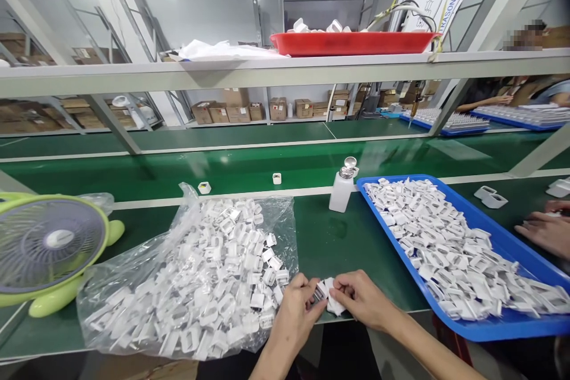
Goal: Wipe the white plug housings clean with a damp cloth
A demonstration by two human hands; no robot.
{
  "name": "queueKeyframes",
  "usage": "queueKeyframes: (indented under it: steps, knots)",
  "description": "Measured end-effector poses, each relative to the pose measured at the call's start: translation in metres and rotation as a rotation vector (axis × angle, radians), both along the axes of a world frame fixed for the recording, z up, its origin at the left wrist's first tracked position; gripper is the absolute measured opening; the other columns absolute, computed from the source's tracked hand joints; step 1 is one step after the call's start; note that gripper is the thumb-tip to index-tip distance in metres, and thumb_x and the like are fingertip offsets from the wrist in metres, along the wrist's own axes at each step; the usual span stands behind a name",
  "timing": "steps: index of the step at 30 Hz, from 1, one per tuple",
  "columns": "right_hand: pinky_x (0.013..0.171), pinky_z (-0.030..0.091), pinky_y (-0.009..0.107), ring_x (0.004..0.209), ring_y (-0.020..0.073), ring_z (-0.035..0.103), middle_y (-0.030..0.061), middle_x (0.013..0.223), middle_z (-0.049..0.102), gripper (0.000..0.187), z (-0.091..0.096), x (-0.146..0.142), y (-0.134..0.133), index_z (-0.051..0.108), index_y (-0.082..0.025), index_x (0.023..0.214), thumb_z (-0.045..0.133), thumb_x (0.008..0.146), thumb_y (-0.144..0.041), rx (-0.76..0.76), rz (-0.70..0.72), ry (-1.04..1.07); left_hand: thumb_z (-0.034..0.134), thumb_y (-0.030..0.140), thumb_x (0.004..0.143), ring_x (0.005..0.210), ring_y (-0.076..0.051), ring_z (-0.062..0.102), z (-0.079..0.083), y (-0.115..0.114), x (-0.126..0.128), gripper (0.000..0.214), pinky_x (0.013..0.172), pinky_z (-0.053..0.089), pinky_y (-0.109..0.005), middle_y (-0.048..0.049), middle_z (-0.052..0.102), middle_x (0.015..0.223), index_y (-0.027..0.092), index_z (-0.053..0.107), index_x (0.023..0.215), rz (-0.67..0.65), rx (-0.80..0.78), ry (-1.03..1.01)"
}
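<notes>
My left hand point(297, 307) pinches a small white plastic part with a metal end point(319, 292) at the table's near edge. My right hand point(361, 297) is closed on a white cloth or wipe point(333, 304) pressed against that part. Both hands meet between a clear plastic bag point(133, 285) heaped with several white plastic parts point(222, 273) on the left and a blue tray point(503, 243) full of similar white parts point(445, 243) on the right.
A white pump bottle point(342, 189) stands beside the tray. A green desk fan point(47, 249) sits far left. Two loose white parts point(204, 187) point(276, 178) lie on the green belt point(249, 163). Another person's hand point(545, 228) rests at right. A red tray point(351, 43) sits on the overhead shelf.
</notes>
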State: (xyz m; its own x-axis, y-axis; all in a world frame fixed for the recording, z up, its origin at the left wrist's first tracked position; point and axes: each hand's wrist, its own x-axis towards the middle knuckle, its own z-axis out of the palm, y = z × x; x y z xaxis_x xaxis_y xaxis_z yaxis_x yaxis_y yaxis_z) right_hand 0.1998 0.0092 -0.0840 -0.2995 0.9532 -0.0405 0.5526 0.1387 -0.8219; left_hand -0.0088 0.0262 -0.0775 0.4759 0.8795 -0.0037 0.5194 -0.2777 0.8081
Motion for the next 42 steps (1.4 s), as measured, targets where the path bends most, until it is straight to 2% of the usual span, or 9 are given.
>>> queueKeyframes:
  steps: [7, 16, 21, 25, 29, 32, 35, 37, 42]
  knots:
    - [0.054, 0.035, 0.025, 0.055, 0.0107, 0.047, -0.0079, 0.06, 0.046, 0.041, -0.002, -0.001, 0.0, 0.053, -0.019, 0.067, 0.061, 0.098, -0.045, 0.043, 0.002, -0.021, 0.064, 0.025, 0.089, 0.07, -0.015, 0.053, 0.003, -0.002, 0.001, 0.018, 0.066, 0.042, -0.027, 0.0018, 0.044, 0.08, 0.014, 0.076, 0.096, 0.001, 0.038, 0.004]
    - [0.055, 0.04, 0.025, 0.054, 0.0105, 0.05, -0.0083, 0.058, 0.048, 0.04, -0.004, -0.003, -0.003, 0.055, -0.018, 0.068, 0.064, 0.097, -0.044, 0.063, 0.004, -0.024, 0.062, 0.024, 0.089, 0.07, -0.015, 0.053, 0.003, -0.003, 0.0, 0.024, 0.067, 0.043, -0.027, 0.002, 0.043, 0.082, 0.014, 0.075, 0.107, -0.013, 0.056, 0.026]
    - [0.048, 0.04, 0.022, 0.046, 0.0085, 0.048, -0.0099, 0.056, 0.046, 0.039, -0.005, -0.001, -0.002, 0.057, -0.018, 0.073, 0.057, 0.102, -0.045, 0.014, -0.006, -0.002, 0.061, 0.022, 0.088, 0.069, -0.016, 0.052, 0.004, -0.003, 0.002, 0.023, 0.065, 0.039, -0.028, 0.0027, 0.041, 0.079, 0.014, 0.076, 0.104, -0.002, 0.063, 0.029]
    - [0.056, 0.045, 0.025, 0.054, 0.0103, 0.051, -0.0089, 0.058, 0.047, 0.04, -0.007, -0.001, -0.002, 0.056, -0.018, 0.068, 0.065, 0.097, -0.044, 0.022, -0.007, 0.008, 0.059, 0.025, 0.09, 0.068, -0.015, 0.052, 0.003, -0.004, 0.002, 0.024, 0.065, 0.039, -0.028, 0.0024, 0.043, 0.081, 0.014, 0.075, 0.105, -0.002, 0.059, 0.008]
    - [0.048, 0.04, 0.022, 0.048, 0.0082, 0.048, -0.0093, 0.057, 0.046, 0.04, -0.011, 0.0, 0.001, 0.056, -0.017, 0.072, 0.061, 0.099, -0.046, -0.037, -0.064, 0.1, 0.06, 0.022, 0.087, 0.068, -0.015, 0.054, 0.003, -0.006, 0.001, 0.027, 0.065, 0.044, -0.027, 0.0012, 0.046, 0.083, 0.015, 0.075, 0.109, 0.014, 0.043, 0.007]
    - [0.041, 0.034, 0.019, 0.043, 0.0061, 0.044, -0.0098, 0.059, 0.046, 0.041, -0.016, 0.003, 0.005, 0.056, -0.018, 0.08, 0.054, 0.102, -0.052, -0.1, -0.078, 0.228, 0.057, 0.016, 0.084, 0.069, -0.015, 0.055, 0.005, -0.008, 0.003, 0.039, 0.068, 0.048, -0.028, 0.0004, 0.048, 0.085, 0.014, 0.072, 0.12, 0.025, 0.042, 0.026]
    - [0.04, 0.032, 0.019, 0.042, 0.0055, 0.041, -0.0101, 0.059, 0.045, 0.042, -0.017, 0.007, 0.007, 0.054, -0.019, 0.08, 0.052, 0.102, -0.055, -0.129, -0.091, 0.307, 0.061, 0.014, 0.079, 0.069, -0.015, 0.055, 0.008, -0.011, 0.004, 0.066, 0.073, 0.052, -0.032, -0.0016, 0.052, 0.093, 0.011, 0.054, 0.144, 0.042, -0.016, 0.039]
    - [0.04, 0.031, 0.019, 0.04, 0.0058, 0.041, -0.0107, 0.056, 0.044, 0.041, -0.014, 0.007, 0.006, 0.053, -0.019, 0.078, 0.054, 0.101, -0.054, -0.151, -0.076, 0.312, 0.065, 0.017, 0.077, 0.071, -0.015, 0.055, 0.009, -0.012, 0.005, 0.073, 0.077, 0.053, -0.034, -0.0043, 0.054, 0.101, 0.011, 0.047, 0.148, 0.07, -0.054, 0.034]
    - [0.045, 0.029, 0.023, 0.043, 0.0096, 0.048, -0.0085, 0.05, 0.047, 0.036, 0.006, 0.004, 0.004, 0.049, -0.022, 0.071, 0.056, 0.098, -0.044, -0.149, -0.014, 0.215, 0.059, 0.024, 0.091, 0.075, -0.018, 0.059, 0.005, -0.01, 0.001, 0.024, 0.076, 0.052, -0.033, -0.0045, 0.057, 0.098, 0.019, 0.065, 0.113, 0.053, -0.024, 0.025]
